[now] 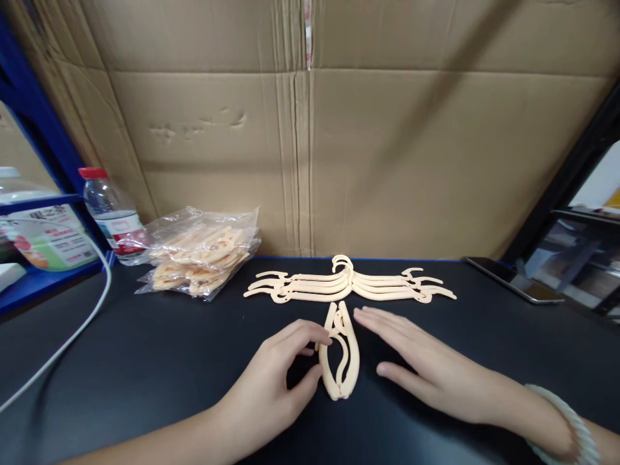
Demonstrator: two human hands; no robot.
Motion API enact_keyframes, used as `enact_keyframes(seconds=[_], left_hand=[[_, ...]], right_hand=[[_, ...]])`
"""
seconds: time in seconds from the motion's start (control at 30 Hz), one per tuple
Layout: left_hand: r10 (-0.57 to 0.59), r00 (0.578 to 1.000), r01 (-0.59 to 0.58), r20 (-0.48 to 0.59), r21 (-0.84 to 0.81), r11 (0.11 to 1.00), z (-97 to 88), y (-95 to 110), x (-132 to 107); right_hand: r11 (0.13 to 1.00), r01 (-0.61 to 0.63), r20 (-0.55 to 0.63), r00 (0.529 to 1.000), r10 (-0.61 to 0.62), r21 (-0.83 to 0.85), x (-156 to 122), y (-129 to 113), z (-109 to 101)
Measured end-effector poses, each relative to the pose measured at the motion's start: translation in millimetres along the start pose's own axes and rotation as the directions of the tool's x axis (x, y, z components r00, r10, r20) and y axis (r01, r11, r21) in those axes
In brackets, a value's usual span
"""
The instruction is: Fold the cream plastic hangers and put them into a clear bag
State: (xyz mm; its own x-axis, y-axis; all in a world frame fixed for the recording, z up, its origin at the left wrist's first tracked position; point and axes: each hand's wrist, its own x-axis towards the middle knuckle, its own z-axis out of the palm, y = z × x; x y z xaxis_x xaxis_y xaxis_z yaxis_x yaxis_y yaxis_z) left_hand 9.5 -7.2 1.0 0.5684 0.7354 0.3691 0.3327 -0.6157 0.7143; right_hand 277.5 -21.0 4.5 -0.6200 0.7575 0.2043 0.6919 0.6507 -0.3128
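A folded cream plastic hanger (pixel 354 352) lies on the dark table between my two hands, its arms closed together lengthwise. My left hand (pixel 285 371) is at its left side, fingers curved and thumb apart, with the fingertips over or against the hanger's left edge; whether they touch it I cannot tell. To the right, my right hand (pixel 416 352) has its fingers stretched out and thumb apart, holding nothing. Just beyond lie several unfolded hangers (pixel 320 287), overlapping in a row with their arms spread and hooks pointing away from me.
Clear plastic bags of folded hangers (pixel 203 252) are piled at the back left, beside a red-capped bottle (pixel 119 219). A white cable (pixel 92 316) crosses the left side. A phone (pixel 513 279) lies at the back right. Cardboard (pixel 387 142) stands behind the table.
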Motion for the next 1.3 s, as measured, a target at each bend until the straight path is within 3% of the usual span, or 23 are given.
enact_keyframes(seconds=[0.13,0.2,0.37,0.7,0.9,1.07,1.17,1.3], left_hand=[[-0.028,1.000,0.029,-0.005,0.107,0.994,-9.8,-3.2,4.1],[-0.073,0.997,0.075,-0.022,0.096,0.993,-11.9,-6.7,6.5],[-0.171,0.985,0.171,-0.021,-0.008,0.985,-11.6,-12.7,8.7],[-0.309,0.946,0.270,-0.099,-0.288,0.919,-13.7,-13.1,12.6],[-0.382,0.914,0.301,-0.140,-0.399,0.866,-14.8,-15.2,12.3],[-0.436,0.882,0.318,-0.180,-0.455,0.831,-13.0,-16.8,11.9],[-0.443,0.877,0.310,-0.189,-0.481,0.820,-12.4,-16.7,12.0],[-0.455,0.862,0.291,-0.222,-0.520,0.803,-12.4,-13.6,12.5]], right_hand=[[0.989,-0.058,-0.232,0.972,0.025,-0.135,1.6,41.3,-14.6],[0.979,-0.103,-0.287,0.957,0.050,-0.175,0.7,63.9,-21.4],[0.968,-0.152,-0.258,0.961,0.097,-0.200,-0.2,91.1,-22.1],[0.976,-0.192,-0.305,0.940,0.153,-0.104,6.6,75.4,-17.6],[0.958,-0.286,-0.437,0.860,0.265,0.018,1.9,74.6,-27.7],[0.958,-0.272,-0.516,0.810,0.279,0.092,-0.7,72.1,-42.0],[0.965,-0.255,-0.522,0.815,0.251,0.065,-1.5,66.7,-47.9],[0.975,-0.223,-0.475,0.860,0.188,-0.018,-2.0,62.0,-45.3]])
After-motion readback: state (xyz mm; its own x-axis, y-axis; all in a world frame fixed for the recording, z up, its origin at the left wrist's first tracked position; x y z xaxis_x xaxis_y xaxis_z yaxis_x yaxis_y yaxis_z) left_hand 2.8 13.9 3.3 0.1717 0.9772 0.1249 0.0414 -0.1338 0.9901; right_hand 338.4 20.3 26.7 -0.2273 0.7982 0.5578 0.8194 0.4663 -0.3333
